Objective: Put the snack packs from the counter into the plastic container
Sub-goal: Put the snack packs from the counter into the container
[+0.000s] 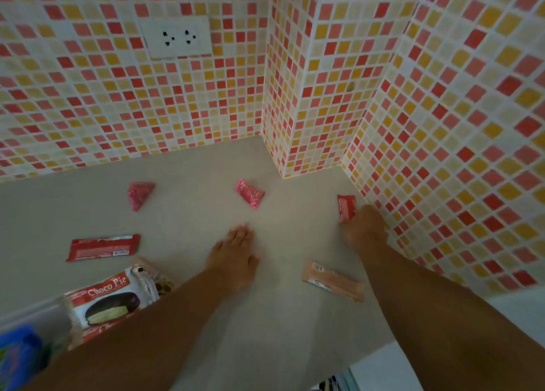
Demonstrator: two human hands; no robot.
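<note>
On the grey desk (pixel 182 213), which meets a wall of red, orange and cream mosaic tiles (pixel 442 125), the left hand (pixel 234 256) lies flat near the middle with its grip spread and its fingers straight, holding nothing. The right hand (pixel 364 228) reaches to the desk's right edge by the tiled wall, where its fingers touch the lower end of a small red snack pack (pixel 345 206); whether that grip pinches the pack or only rests on it cannot be told. Two pink triangular packs lie toward the back edge, one on the left (pixel 139 194) and one nearer the inner corner (pixel 250 194). A long red bar wrapper (pixel 103 246) lies flat at the left, its small white print too blurred to read. Between the two forearms a pale orange bar pack (pixel 333 281) lies at a slant, with a label that cannot be read. At the front left edge a white and red pack (pixel 109 299) reads "Choco Pie" and pictures a dark round cake; it partly covers another pack. A blue object (pixel 17 352) shows blurred at the lower left corner. A white double socket (pixel 177 36) is set in the wall.
</note>
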